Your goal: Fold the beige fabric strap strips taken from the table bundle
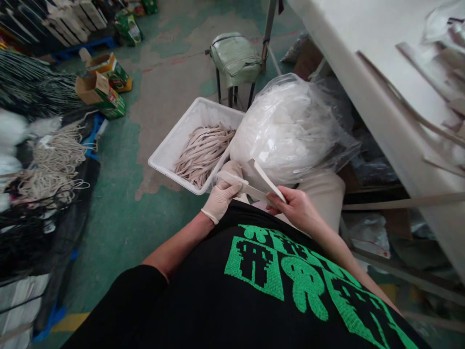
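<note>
My left hand [222, 195], in a thin pale glove, pinches one end of a flat beige strap [254, 192] near my lap. A bit of thin clear plastic seems to lie by its fingertips, too small to make out well. My bare right hand [293, 204] grips the same strap farther along, where a stiff length of it angles up and away. Just beyond my knees, a white plastic bin [170, 150] holds a heap of similar beige straps [205, 152]. Beside it, a large clear bag [290, 128] bulges with white, filmy material.
A white-topped table [337, 29] with loose strips on it runs along the right. A stool [236, 58] with a wrapped green seat stands ahead. Cardboard boxes [105, 94], bundled cords [60, 160] and pallets line the left side of the green floor [121, 232].
</note>
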`<state>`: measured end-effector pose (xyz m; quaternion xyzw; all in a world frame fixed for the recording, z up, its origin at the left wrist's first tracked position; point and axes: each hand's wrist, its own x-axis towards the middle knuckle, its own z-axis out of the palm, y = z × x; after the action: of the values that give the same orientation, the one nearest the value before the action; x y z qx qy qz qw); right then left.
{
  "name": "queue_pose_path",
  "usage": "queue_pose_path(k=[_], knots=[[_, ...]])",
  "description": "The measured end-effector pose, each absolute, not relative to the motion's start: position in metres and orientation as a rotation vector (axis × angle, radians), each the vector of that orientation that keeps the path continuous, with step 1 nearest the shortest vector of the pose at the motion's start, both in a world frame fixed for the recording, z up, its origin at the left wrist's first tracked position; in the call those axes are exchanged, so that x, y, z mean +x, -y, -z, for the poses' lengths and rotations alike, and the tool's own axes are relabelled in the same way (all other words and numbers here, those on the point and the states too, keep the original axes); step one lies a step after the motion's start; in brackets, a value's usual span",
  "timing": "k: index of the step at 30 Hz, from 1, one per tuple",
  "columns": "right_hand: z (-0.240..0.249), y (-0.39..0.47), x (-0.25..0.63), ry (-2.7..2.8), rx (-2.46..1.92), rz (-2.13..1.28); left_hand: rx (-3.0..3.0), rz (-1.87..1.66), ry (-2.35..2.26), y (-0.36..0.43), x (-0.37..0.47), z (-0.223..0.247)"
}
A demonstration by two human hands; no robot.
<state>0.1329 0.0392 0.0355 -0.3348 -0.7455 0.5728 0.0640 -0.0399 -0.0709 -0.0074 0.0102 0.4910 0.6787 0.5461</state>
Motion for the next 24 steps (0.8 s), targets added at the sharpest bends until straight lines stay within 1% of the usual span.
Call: queue_pose_path(k=[6, 9, 12, 20, 22, 24], knots=[[-0.038, -0.036, 0.128, 2.178, -0.982, -1.731, 0.163, -1.474, -1.126, 0.067, -0.028, 0.002], [-0.031, -0.043, 0.129, 1.913, -1.043, -1.750, 0.120, -1.520, -1.071, 0.063, -0.028, -0.006], [-0.020, -0.050, 0.136, 1.691, -1.072, -1.674, 0.010, -1.509, -1.002, 0.063, -0.033, -0.012], [-0.021, -0.041, 0.129, 2.019, -0.682, -1.719, 0.071, -1.363, -0.920, 0.063, -0.025, -0.016], [-0.023, -0.041, 0.125, 2.043, -0.650, -1.703, 0.070, -1.361, -0.885, 0.063, -0.023, -0.017], [-0.026, -0.043, 0.126, 2.000, -0.675, -1.707, 0.012, -1.289, -0.799, 0.064, -0.022, -0.013]])
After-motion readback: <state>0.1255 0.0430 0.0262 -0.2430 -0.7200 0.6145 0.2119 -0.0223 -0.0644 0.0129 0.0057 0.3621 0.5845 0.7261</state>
